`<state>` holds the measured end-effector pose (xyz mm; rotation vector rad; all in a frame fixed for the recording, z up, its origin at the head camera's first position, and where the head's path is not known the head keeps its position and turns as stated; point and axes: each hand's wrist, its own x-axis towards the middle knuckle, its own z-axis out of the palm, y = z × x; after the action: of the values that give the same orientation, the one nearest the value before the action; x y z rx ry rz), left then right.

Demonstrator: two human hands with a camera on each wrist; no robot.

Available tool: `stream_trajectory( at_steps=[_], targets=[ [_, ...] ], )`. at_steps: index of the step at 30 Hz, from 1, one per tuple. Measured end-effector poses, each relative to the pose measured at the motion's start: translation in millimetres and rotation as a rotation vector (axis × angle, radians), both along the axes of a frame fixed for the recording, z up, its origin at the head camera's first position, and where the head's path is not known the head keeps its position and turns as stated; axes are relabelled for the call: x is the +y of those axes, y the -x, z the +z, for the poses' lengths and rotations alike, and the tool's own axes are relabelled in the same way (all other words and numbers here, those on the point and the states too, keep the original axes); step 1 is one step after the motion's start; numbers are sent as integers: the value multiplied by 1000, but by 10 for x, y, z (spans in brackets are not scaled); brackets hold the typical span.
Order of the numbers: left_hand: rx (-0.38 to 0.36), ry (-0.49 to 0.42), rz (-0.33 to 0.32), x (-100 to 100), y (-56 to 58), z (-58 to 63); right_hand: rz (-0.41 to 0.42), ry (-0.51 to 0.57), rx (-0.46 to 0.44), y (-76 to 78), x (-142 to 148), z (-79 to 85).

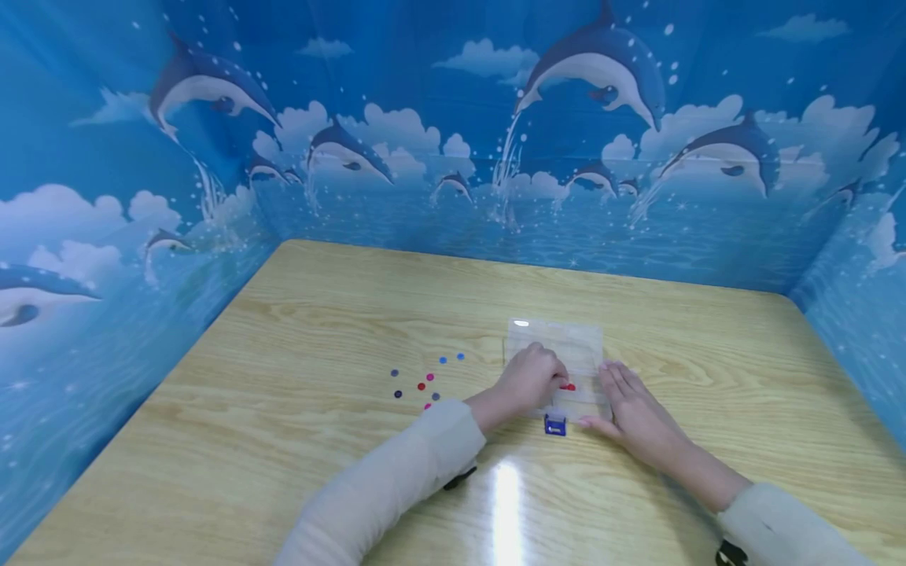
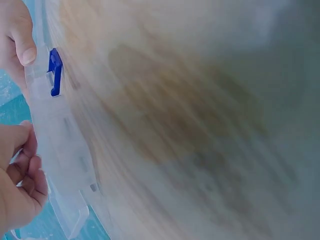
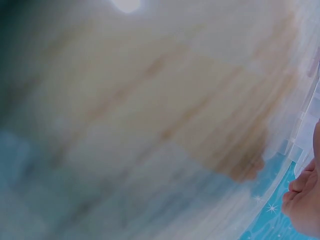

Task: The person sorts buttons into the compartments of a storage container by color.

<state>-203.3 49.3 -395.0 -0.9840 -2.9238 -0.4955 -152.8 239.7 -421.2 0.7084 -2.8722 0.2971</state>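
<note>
A clear plastic box (image 1: 583, 358) lies on the table with its lid raised toward the far side; a blue latch (image 1: 555, 425) sits on its near edge. My left hand (image 1: 529, 379) is over the box, fingers curled, fingertips at a small red button, which they appear to pinch. Just beside them another red button (image 1: 571, 387) lies in the box. In the left wrist view, the left hand (image 2: 22, 182) is bent at the box's side, its fingertips partly hidden. With fingers extended, my right hand (image 1: 640, 417) rests against the box's right edge and near corner.
Left of the box, several loose buttons are scattered: blue (image 1: 443, 360), pink (image 1: 430, 377), red (image 1: 421, 387), grey (image 1: 436, 397) and dark (image 1: 398, 395). The wooden table (image 1: 318, 314) is bordered by a dolphin-printed curtain (image 1: 396, 212).
</note>
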Motion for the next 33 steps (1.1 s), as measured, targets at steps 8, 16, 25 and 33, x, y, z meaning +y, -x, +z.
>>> stream_trajectory(
  at_steps=[8,16,25,33],
  targets=[
    [-62,-230,15,-142,-2,11,-5,1,0,-11,-4,28],
    [-121,-318,9,-270,-24,5,-3,0,-7,-7,-4,28],
    [-126,-343,43,-382,-39,-8,-7,-12,-19,-3,-4,29],
    [-86,-312,48,-499,-47,-27,-12,-9,-28,-2,-7,32]
  ],
)
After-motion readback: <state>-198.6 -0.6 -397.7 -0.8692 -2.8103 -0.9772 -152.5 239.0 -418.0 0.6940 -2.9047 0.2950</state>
